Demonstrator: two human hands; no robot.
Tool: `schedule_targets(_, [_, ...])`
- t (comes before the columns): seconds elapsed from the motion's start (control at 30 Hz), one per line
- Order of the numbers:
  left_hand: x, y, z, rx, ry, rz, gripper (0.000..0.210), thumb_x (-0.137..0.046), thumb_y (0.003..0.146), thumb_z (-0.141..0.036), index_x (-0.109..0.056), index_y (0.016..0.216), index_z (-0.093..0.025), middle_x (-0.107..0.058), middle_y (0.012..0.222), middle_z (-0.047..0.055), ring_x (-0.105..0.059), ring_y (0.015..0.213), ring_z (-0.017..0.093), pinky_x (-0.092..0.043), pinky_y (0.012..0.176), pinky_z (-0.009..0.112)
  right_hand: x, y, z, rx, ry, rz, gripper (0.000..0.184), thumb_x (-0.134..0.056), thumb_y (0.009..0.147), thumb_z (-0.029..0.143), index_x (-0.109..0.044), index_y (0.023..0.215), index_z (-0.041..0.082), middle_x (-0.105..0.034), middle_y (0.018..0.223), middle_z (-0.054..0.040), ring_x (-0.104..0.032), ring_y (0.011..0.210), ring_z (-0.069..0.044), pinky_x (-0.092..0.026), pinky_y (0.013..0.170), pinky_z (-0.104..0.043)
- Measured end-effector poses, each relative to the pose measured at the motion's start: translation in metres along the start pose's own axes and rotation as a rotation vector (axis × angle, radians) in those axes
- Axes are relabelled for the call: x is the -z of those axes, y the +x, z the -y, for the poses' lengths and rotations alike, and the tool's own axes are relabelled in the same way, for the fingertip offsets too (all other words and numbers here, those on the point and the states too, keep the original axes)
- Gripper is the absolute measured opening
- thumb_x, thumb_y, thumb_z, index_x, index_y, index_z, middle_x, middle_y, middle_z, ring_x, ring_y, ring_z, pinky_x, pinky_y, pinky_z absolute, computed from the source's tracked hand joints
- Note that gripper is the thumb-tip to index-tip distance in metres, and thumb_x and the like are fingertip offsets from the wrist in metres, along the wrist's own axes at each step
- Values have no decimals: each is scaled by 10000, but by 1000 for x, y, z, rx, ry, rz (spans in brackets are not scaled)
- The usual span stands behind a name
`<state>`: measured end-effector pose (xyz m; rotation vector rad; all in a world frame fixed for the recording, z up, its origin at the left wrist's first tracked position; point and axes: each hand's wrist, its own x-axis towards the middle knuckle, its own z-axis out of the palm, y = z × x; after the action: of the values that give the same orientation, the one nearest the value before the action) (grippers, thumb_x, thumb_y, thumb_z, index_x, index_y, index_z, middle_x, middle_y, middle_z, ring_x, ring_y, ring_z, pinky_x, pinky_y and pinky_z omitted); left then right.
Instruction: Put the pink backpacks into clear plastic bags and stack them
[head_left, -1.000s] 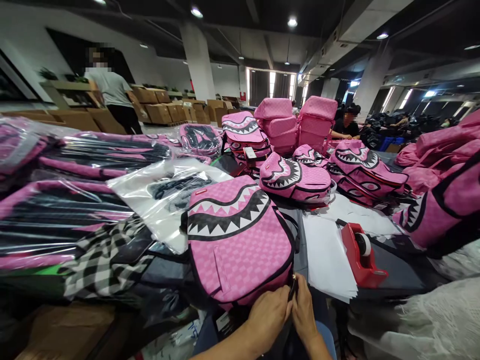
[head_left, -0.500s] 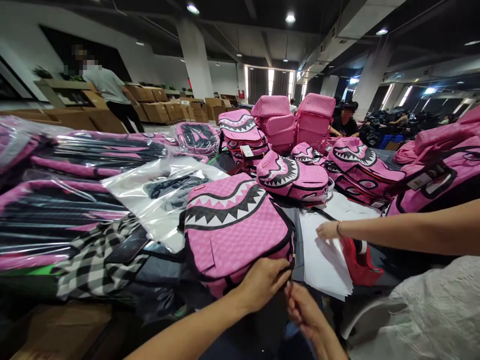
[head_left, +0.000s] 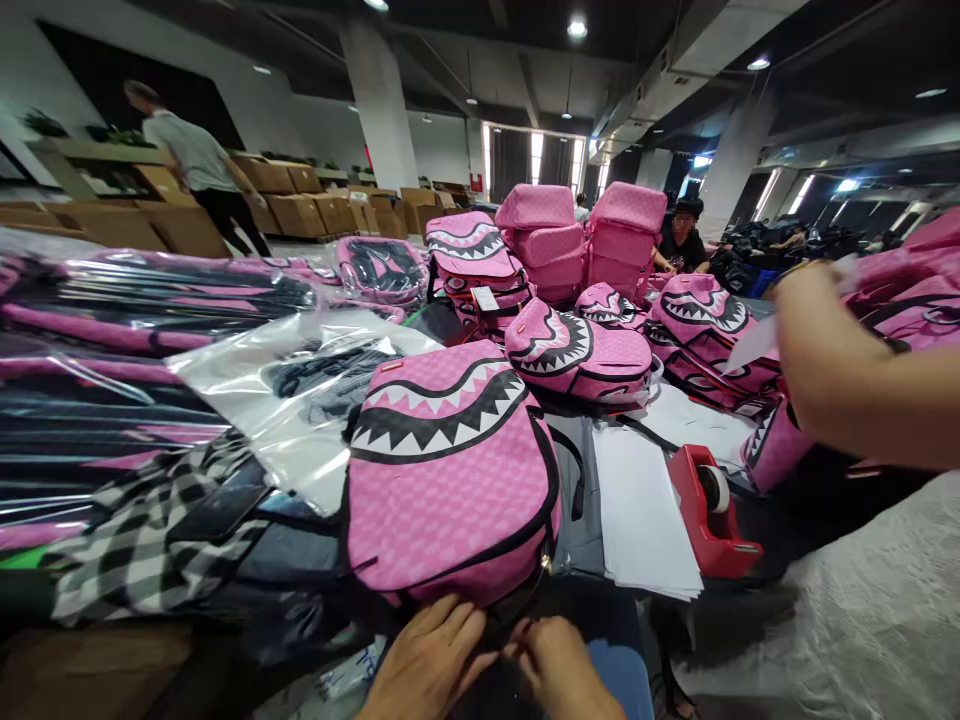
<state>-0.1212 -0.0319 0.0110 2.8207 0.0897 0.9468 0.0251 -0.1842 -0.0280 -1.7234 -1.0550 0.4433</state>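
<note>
A pink checkered backpack (head_left: 450, 500) with a black-and-white shark-mouth print lies on its back in front of me. At its near edge, my left hand (head_left: 435, 650) has its fingers curled against the black trim. My right hand (head_left: 559, 665) is closed in a pinch just to the right, its fingertips close to my left thumb. What lies between the fingers of both hands is dark and too hidden to name. A brass-coloured zipper pull (head_left: 545, 565) shows on the bag's right side, above my right hand.
White paper sheets (head_left: 645, 510) and a red tape dispenser (head_left: 716, 515) lie to the right. A co-worker's arm (head_left: 847, 370) reaches across there. Plastic-wrapped bags (head_left: 112, 410) and a checkered cloth (head_left: 150, 540) cover the left. More pink backpacks (head_left: 581, 350) stand behind.
Both hands have moved from the bag's right corner toward me and left along its near edge. The co-worker's hand has left the papers and risen, with a white sheet by it.
</note>
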Motion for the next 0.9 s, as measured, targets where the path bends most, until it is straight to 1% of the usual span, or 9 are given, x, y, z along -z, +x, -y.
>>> schedule_targets(0.1, [-1,1,16,180,-336,54,529,-402,1041,-423,-429,569,-186,-395,522,-55,-396,487,95,-295,498,228,75,2,-8,-70,-207,-226,383,-524,962,537,-677,827,213,-663,752,-25,-597,676,-160,-472,650,-284])
schedule_targets(0.2, [3,23,24,365,-593,184,592,-386,1010,-503,-254,527,-188,-185,544,-66,-220,482,74,-183,482,241,135,17,-22,-121,-462,-422,485,-573,822,707,-673,808,233,-676,788,-49,-617,734,-222,-457,669,-327])
schedule_targets(0.33, [16,37,19,355,-598,234,580,-439,986,-537,-404,529,-182,-300,518,-68,-313,477,78,-276,479,210,159,34,-43,-169,-552,-379,601,-467,791,808,-595,621,246,-619,663,-46,-582,665,-230,-399,627,-337])
schedule_targets(0.43, [22,28,-2,299,-485,6,264,-547,983,-426,-694,949,-210,-680,843,12,-627,773,151,-510,726,233,157,38,-40,-146,-539,-390,640,-397,813,828,-572,626,242,-602,662,-47,-550,631,-215,-387,626,-339])
schedule_targets(0.5, [17,22,-22,243,-517,-109,200,-538,1000,-318,-676,1120,-238,-712,1013,51,-657,938,171,-537,856,265,155,38,-27,-112,-496,-436,623,-401,832,815,-547,646,239,-591,680,-37,-536,623,-200,-400,634,-333])
schedule_targets(0.57, [5,25,-44,214,-659,-65,197,-542,1001,-325,-677,1121,-247,-721,979,46,-671,890,158,-557,819,249,148,34,-9,-64,-418,-479,573,-441,861,769,-531,670,236,-568,685,-18,-519,619,-182,-416,633,-315])
schedule_targets(0.73, [-29,61,-81,563,-984,68,836,-780,754,-604,-488,1426,-202,-645,1328,152,-660,1112,257,-566,913,342,86,2,19,-38,-206,-505,423,-514,934,611,-528,741,234,-509,652,33,-471,576,-143,-388,526,-247])
schedule_targets(0.83, [-29,71,-88,750,-1016,43,644,-713,827,-574,-578,1316,-177,-696,1196,128,-666,1017,234,-549,824,297,43,-25,18,-12,-133,-599,378,-499,966,565,-527,778,239,-509,674,38,-484,577,-137,-397,515,-233])
schedule_targets(0.9, [-22,65,-89,727,-984,50,411,-632,905,-545,-695,1086,-181,-724,957,69,-652,859,194,-509,746,265,27,-38,19,25,-135,-583,335,-461,1004,499,-537,801,244,-517,683,34,-506,574,-139,-428,534,-236])
